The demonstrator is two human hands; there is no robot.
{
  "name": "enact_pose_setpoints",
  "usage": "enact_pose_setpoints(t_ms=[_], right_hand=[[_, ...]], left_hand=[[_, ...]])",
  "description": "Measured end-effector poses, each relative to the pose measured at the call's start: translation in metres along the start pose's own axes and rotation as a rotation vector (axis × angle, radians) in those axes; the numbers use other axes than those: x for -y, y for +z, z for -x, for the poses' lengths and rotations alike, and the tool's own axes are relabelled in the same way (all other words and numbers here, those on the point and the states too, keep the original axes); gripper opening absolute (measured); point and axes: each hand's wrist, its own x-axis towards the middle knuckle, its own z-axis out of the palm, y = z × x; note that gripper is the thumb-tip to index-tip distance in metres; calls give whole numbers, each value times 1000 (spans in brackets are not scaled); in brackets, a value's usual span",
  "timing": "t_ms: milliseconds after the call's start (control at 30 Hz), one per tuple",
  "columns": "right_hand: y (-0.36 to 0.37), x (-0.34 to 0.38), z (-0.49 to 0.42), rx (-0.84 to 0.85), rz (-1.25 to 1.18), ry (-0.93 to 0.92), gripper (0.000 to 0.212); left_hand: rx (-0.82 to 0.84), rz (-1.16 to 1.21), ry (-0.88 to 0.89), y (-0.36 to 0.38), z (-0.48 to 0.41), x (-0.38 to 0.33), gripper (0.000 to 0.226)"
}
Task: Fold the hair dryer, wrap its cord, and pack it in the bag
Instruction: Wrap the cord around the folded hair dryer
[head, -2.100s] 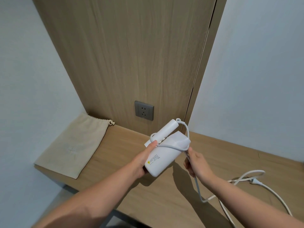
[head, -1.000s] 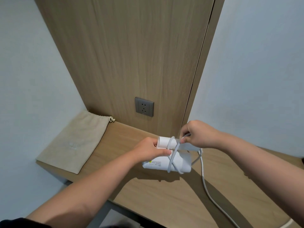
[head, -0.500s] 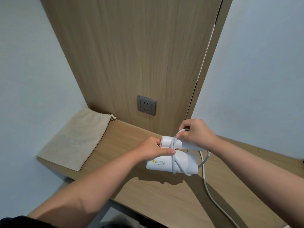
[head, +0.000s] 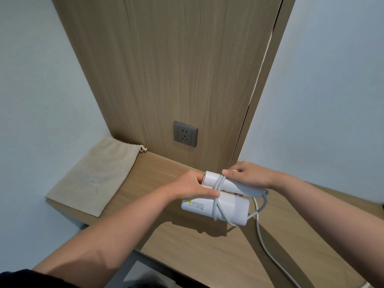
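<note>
Left wall (head: 31, 100): pale blue, plain.
Bag (head: 97, 177): beige cloth drawstring bag, lies flat on the left end of the shelf, against the wall; mouth gathered, knot at its top right corner. Well apart from the dryer.
Shelf (head: 197, 256): light wood, runs left to right under both arms.
Wood panel (head: 166, 59): upright behind the shelf, same light wood.
Socket (head: 185, 134): grey wall outlet low on the panel, nothing plugged in.
Left hand (head: 193, 187): grasping the left end of the dryer, fingers curled round the handle tip, thumb laid along the gap between handle and body, touching the cord loops.
Hair dryer (head: 226, 208): white, folded, handle lying along the top of the body; held sideways between both hands over the middle of the shelf, shadow under it. Label with yellow mark on the left end of the body.
Cord (head: 260, 235): white, a few loops round handle and body; the rest hangs from the handle's right end and trails down across the shelf to the bottom right edge.
Right hand (head: 247, 177): curled over the top of the handle, grasping it, fingertip against the loops; pinching the cord or not, cannot tell.
Right wall (head: 332, 100): pale blue.
</note>
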Motion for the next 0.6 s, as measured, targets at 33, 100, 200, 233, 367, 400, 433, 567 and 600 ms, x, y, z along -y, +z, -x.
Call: enact_pose_setpoints(t_ms=[33,100,200,233,367,400,433,567,600], right_hand=[[2,-1,-1,-23,-27,-5,55],[7,-1,-1,-52,-113,-20,51],[11,0,0,-106,-191,-31,45],[12,1,0,-120,-201,-33,45],[15,3,0,-167,-232,0,50],[16,3,-1,-175,-237,7,53],[16,3,-2,-174,-245,16,57],[16,7,-2,-123,-342,54,56],[15,8,-2,-109,-353,65,54]], left_hand=[[-1,-2,-5,0,0,1,31],[-5,-4,-8,0,0,1,33],[-11,-33,2,1,0,-1,37],[-15,-46,9,1,1,-2,41],[-74,-225,28,4,7,-14,81],[-98,-283,23,5,8,-16,89],[-116,-314,16,6,9,-18,92],[-197,-358,22,7,10,-17,57],[-220,-359,32,7,9,-16,45]])
